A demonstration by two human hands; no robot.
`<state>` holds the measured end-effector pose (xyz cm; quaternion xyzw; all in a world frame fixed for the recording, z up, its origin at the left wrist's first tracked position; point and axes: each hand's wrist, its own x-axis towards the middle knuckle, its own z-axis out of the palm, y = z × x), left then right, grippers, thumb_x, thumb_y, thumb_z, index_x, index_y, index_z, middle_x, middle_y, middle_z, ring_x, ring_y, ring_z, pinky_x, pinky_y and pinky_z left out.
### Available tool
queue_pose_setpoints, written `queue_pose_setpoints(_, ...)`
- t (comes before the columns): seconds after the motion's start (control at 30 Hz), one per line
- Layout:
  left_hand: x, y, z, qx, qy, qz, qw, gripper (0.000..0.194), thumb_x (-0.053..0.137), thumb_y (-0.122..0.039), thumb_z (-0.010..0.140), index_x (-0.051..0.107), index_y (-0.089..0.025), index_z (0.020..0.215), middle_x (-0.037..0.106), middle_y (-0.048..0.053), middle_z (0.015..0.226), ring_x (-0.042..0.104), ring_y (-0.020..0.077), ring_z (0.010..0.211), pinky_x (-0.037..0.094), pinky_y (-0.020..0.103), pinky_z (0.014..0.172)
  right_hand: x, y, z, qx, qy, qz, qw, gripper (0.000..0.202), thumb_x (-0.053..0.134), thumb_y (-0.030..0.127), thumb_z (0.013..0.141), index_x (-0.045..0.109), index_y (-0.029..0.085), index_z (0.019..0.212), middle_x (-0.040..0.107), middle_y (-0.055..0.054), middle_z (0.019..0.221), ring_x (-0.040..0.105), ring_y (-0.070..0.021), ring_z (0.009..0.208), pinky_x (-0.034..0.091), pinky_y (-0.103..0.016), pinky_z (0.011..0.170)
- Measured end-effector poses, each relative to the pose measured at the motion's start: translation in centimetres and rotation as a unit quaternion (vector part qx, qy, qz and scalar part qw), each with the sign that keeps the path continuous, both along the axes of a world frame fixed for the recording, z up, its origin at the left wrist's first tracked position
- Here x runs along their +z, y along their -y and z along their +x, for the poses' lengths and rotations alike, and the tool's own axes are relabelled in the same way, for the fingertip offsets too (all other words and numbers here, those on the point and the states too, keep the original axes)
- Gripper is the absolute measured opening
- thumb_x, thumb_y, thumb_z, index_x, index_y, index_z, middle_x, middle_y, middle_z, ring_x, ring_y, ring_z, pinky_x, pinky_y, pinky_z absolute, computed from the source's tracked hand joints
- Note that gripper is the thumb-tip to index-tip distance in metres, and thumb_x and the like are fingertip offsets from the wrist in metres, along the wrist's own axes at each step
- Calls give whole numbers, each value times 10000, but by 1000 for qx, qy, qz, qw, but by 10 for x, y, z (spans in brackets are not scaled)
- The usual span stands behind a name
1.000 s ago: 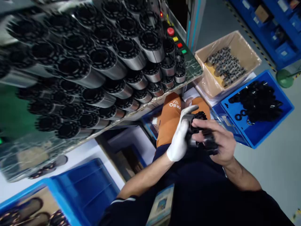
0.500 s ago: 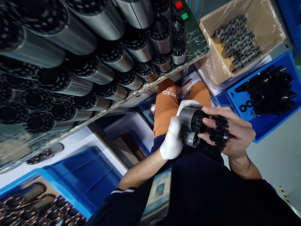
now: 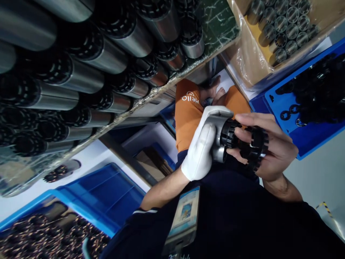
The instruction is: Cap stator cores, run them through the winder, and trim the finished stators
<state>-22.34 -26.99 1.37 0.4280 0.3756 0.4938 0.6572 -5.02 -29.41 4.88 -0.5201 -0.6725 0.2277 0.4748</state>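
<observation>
My left hand (image 3: 198, 156), in a white glove, is closed around a grey metal cylinder (image 3: 216, 124). A second metal cylinder (image 3: 220, 154) shows just below it, under the same grip. At the first cylinder's right end sits a black slotted ring (image 3: 228, 133). My bare right hand (image 3: 281, 151) holds several more black slotted rings (image 3: 259, 144) among its fingers. Its thumb and fingertips reach to the ring at the cylinder's end. How far that ring is seated inside cannot be told.
Rows of metal cylinders with black slotted ends (image 3: 115, 46) stand on a green bench (image 3: 219, 21) at left. A lined carton (image 3: 242, 64) of cylinders and a blue bin (image 3: 309, 149) of black rings are at right. Another blue bin (image 3: 107, 194) with copper-wound parts is lower left.
The view has shifted, so the bench and boxes sit differently in the picture. My hands keep their grips, and the right fingers stay at the ring on the cylinder's end.
</observation>
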Motion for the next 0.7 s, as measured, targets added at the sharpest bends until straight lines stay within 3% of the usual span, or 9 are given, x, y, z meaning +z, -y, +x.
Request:
queue_pose_setpoints(0.13,-1,-2,-3,-43,9,7,999,450,484,-615,1192,776,-299,1325,751,92,1335,719,312,1322,573,495,1233,-5,2,0,5,-4,-1,1000,494,965,281,955,828,428,1405,866,-20,1362,840,-314,1099,716,-550,969)
queue_pose_setpoints(0.23,-6,-4,-5,-61,12,15,998,456,662,-693,1094,763,-305,1311,742,82,1304,728,309,1260,601,477,1185,-6,1,-1,16,13,20,1000,591,954,214,951,797,410,1486,859,-16,1389,829,-304,1132,705,-518,989)
queue_pose_setpoints(0.33,-11,-8,-5,-20,42,-24,999,492,817,-706,969,747,-317,1262,714,59,1229,741,300,1203,645,429,1065,-2,-1,4,43,43,30,998,503,881,397,1031,777,379,1522,841,-39,1429,831,-327,1142,711,-528,982)
queue_pose_setpoints(0.4,-10,-12,-4,19,70,-70,995,452,797,-678,992,726,-300,1230,701,59,1157,746,311,1226,650,434,1039,1,0,8,53,43,0,998,381,811,484,1073,804,384,1440,833,-48,1444,835,-341,1159,709,-549,984)
queue_pose_setpoints(0.47,-5,-17,-1,49,86,-101,990,507,805,-710,978,714,-268,1210,698,71,1144,735,338,1278,646,461,1060,4,2,8,58,11,-48,997,328,869,441,1034,796,386,1349,838,-37,1444,837,-332,1163,709,-544,984)
queue_pose_setpoints(0.57,7,-26,3,110,82,-117,984,600,753,-801,980,746,-220,1130,723,91,1157,746,337,1248,633,468,1100,3,5,1,71,-29,-116,990,562,1002,324,918,736,355,1412,840,-44,1447,835,-305,1204,723,-481,997)
queue_pose_setpoints(0.63,16,-30,5,147,79,-141,976,559,610,-729,1099,767,-194,1060,764,101,1111,773,312,1203,624,461,1123,0,5,-7,71,-21,-110,991,594,1007,315,912,741,328,1443,826,-57,1464,817,-306,1277,721,-461,1041)
queue_pose_setpoints(0.7,21,-31,5,146,55,-165,974,547,479,-637,1173,766,-192,1037,799,102,1134,782,280,1224,610,445,1168,-3,3,-15,53,-7,-75,996,526,994,319,918,785,315,1401,824,-56,1416,812,-297,1254,732,-436,995)
